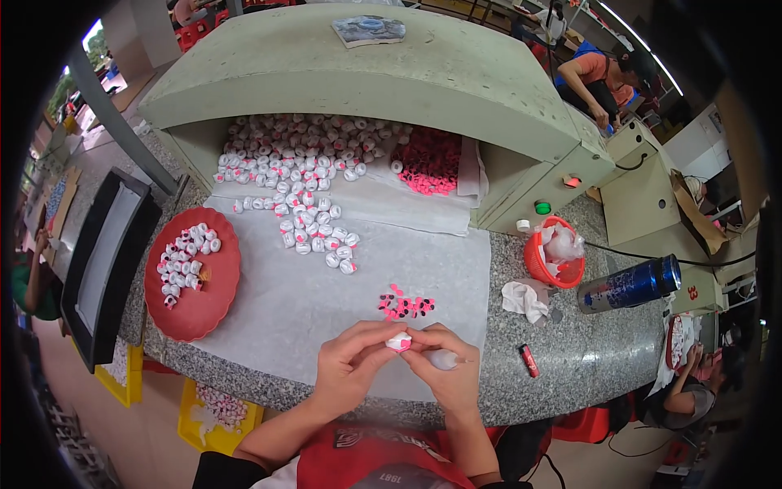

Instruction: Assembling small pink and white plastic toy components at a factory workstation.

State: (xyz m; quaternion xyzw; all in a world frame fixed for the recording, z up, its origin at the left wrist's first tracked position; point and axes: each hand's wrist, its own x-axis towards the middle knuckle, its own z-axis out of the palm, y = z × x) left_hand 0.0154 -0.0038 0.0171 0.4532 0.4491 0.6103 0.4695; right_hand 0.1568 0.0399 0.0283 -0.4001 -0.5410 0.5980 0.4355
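The left hand (349, 365) and right hand (456, 381) pinch a small, round, white-and-pink piece (398, 341), just on the near side of the tiny pink-and-black bits (405, 306). It looks light, hard, maybe slippery; hold its round sides.

The left hand (349, 365) and right hand (452, 375) partly covered the white piece (399, 342) — its underside was not visible. The pink bits (401, 306) were too small for exact shape. The hood (350, 81) hid the back of the pile (301, 151); the lower edge cut the red garment (326, 469).
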